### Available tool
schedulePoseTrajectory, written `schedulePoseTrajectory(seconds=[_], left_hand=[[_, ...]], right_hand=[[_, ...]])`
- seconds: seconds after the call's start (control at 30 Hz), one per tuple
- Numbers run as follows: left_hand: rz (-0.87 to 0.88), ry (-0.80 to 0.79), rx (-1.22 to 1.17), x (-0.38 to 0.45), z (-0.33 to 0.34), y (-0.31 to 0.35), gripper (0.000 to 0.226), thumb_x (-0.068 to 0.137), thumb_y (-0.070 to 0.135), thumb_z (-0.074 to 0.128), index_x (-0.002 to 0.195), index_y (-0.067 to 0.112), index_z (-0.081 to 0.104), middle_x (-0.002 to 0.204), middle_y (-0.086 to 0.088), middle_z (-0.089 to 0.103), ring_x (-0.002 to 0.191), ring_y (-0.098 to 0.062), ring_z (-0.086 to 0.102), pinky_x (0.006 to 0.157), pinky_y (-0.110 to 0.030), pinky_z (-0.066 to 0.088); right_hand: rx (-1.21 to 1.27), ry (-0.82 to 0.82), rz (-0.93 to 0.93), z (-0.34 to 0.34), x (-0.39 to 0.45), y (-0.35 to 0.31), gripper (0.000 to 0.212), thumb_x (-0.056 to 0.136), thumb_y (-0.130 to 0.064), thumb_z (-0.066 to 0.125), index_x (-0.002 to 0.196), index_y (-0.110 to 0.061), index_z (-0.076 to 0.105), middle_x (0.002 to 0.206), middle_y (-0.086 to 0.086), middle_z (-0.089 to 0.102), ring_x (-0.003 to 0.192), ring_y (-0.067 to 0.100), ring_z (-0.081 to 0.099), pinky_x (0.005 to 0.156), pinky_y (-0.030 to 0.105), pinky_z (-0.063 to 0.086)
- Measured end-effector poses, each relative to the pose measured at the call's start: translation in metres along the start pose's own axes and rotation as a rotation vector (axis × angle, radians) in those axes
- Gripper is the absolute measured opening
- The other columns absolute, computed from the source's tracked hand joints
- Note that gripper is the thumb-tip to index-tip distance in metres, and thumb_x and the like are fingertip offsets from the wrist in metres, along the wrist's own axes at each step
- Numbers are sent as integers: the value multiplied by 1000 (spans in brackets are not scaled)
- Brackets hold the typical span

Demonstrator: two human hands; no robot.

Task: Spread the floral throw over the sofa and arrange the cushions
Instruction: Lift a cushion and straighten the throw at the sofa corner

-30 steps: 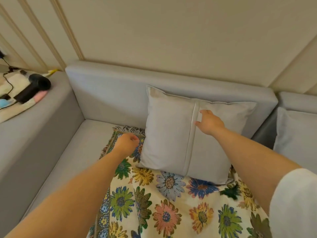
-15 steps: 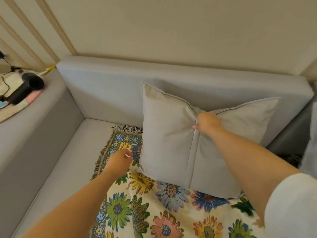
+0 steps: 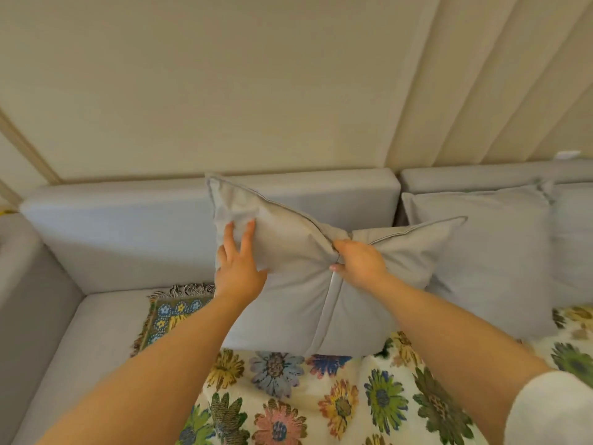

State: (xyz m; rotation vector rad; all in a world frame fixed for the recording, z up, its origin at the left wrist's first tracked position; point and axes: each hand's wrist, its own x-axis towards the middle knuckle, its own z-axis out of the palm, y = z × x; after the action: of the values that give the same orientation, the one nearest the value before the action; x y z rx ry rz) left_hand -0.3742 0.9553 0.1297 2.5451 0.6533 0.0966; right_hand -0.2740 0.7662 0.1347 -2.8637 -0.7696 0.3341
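A grey cushion (image 3: 288,303) stands upright on the floral throw (image 3: 308,403), leaning against the sofa backrest (image 3: 128,236). Its top edge is dented down in the middle, so both upper corners stick up. My right hand (image 3: 359,263) presses into that dent and pinches the fabric at the centre seam. My left hand (image 3: 239,261) lies flat on the cushion's upper left part, fingers spread. The cream throw with coloured flowers covers the seat; its fringed corner (image 3: 179,290) ends short of the sofa's left end.
A second grey cushion (image 3: 487,252) leans on the backrest just to the right, partly behind the first. The grey armrest (image 3: 19,271) closes the left side. Bare grey seat (image 3: 90,342) shows left of the throw. A beige panelled wall rises behind.
My left hand has risen from the throw's edge onto the cushion's upper left. My right hand has pushed the top edge deeper. The view has swung right, hiding the items on the armrest.
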Motion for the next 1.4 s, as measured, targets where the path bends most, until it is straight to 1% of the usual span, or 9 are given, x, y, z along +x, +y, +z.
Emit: schedulePoseTrajectory(seconds=[0.23, 0.37, 0.5, 0.67, 0.8, 1.0, 1.13, 1.3, 1.4], left_hand=[[145, -203, 0, -37, 9, 85, 82, 88, 15, 59, 150, 29, 6, 158, -3, 2, 133, -35, 30, 98, -42, 41], [205, -419, 10, -62, 55, 152, 74, 90, 18, 57, 150, 21, 13, 154, -10, 17, 134, -35, 35, 107, -41, 37], [204, -581, 29, -94, 119, 227, 66, 92, 20, 55, 148, 17, 21, 147, -15, 31, 133, -33, 38, 108, -38, 35], [186, -734, 51, -137, 190, 296, 63, 93, 22, 53, 148, 15, 22, 151, -13, 29, 137, -32, 35, 113, -39, 32], [176, -794, 93, -150, 203, 298, 55, 96, 22, 49, 146, 16, 30, 153, -10, 28, 139, -30, 33, 112, -39, 33], [-71, -777, 201, -151, 194, 241, 49, 99, 23, 43, 145, 9, 33, 150, -12, 36, 134, -30, 40, 108, -37, 36], [-167, -748, 228, -158, 174, 203, 49, 99, 23, 42, 145, 10, 33, 151, -11, 36, 136, -30, 39, 111, -38, 35], [-296, -657, 196, -174, 124, 131, 47, 100, 22, 40, 144, 8, 34, 145, -15, 44, 130, -32, 45, 103, -36, 39], [-360, -607, 181, -187, 95, 69, 46, 99, 21, 41, 144, 9, 35, 148, -13, 40, 132, -30, 44, 105, -35, 39]], right_hand=[[-66, 0, 122, -51, -79, 72, 40, 88, -26, 58, 126, -16, 51, 131, 10, 56, 120, 32, 53, 93, 38, 44], [-170, -102, 194, -71, -128, 154, 51, 88, -29, 58, 137, -25, 42, 137, 7, 54, 126, 29, 50, 99, 36, 42], [-194, -225, 268, -75, -166, 262, 47, 87, -29, 59, 132, -23, 49, 138, 7, 53, 127, 26, 49, 100, 33, 41], [-242, -335, 322, -70, -184, 368, 45, 87, -31, 59, 131, -26, 50, 137, 5, 54, 126, 27, 50, 99, 34, 42], [-256, -281, 385, -53, -177, 405, 34, 94, -31, 47, 126, -25, 55, 134, 9, 55, 122, 29, 53, 99, 37, 44], [-188, -345, 240, -28, -149, 375, 39, 99, -26, 38, 138, -24, 41, 142, 9, 46, 129, 27, 46, 102, 33, 39], [-195, -437, 96, -8, -132, 322, 37, 98, -27, 40, 135, -25, 45, 139, 5, 49, 125, 25, 49, 97, 33, 42], [-202, -455, -112, 22, -110, 209, 30, 96, -21, 42, 122, -21, 58, 122, 3, 62, 108, 22, 59, 88, 34, 49], [-199, -469, -205, 40, -101, 129, 30, 97, -24, 43, 124, -22, 56, 127, 4, 59, 112, 24, 58, 88, 35, 48]])
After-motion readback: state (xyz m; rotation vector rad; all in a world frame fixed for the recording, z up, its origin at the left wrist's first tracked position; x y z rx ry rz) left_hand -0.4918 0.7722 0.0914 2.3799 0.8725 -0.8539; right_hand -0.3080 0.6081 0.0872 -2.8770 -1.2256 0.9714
